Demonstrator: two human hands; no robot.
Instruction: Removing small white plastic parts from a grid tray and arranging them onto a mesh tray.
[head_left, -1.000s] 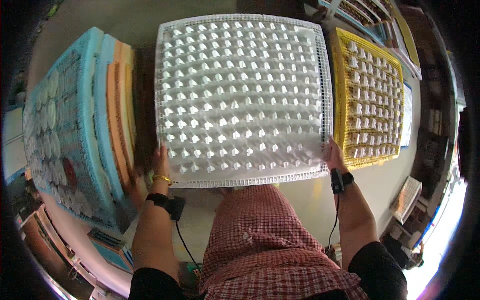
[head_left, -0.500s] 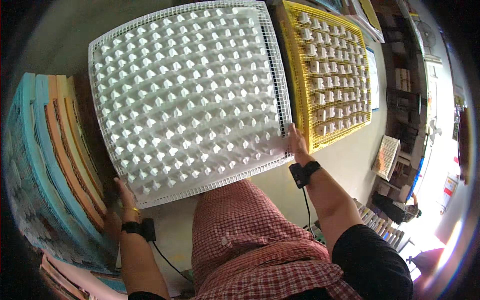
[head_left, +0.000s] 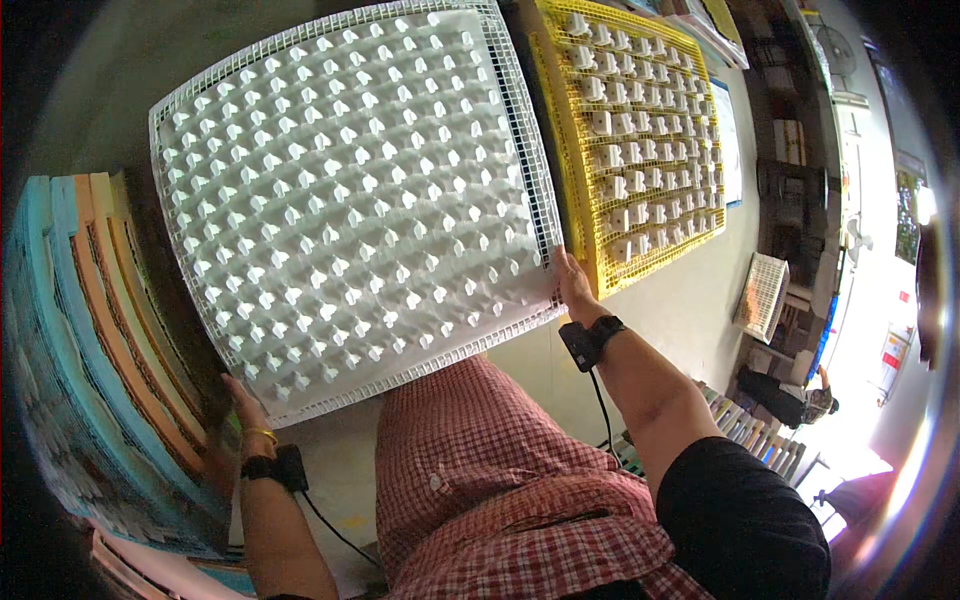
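A large white mesh tray [head_left: 548, 215] fills the upper left of the view, tilted. Over it lies a white sheet, from which rows of small white pointed pieces stick up. My left hand [head_left: 246, 407] grips the tray's near left corner. At the near right corner my right hand [head_left: 573, 281] is closed on the rim, its fingers partly hidden beneath. Just right of that hand is a yellow mesh tray [head_left: 594, 262] bearing rows of small white blocky pieces.
A tall stack of blue, orange and yellow trays [head_left: 90, 330] stands close on my left. Farther right are a white basket [head_left: 763, 297], dark shelving [head_left: 790, 215] and a person [head_left: 785, 400]. Cables hang from both my wrist devices.
The white tray and my hands sit farther left in the view, and the yellow tray and background shift left too. Both hands keep the same hold on the tray.
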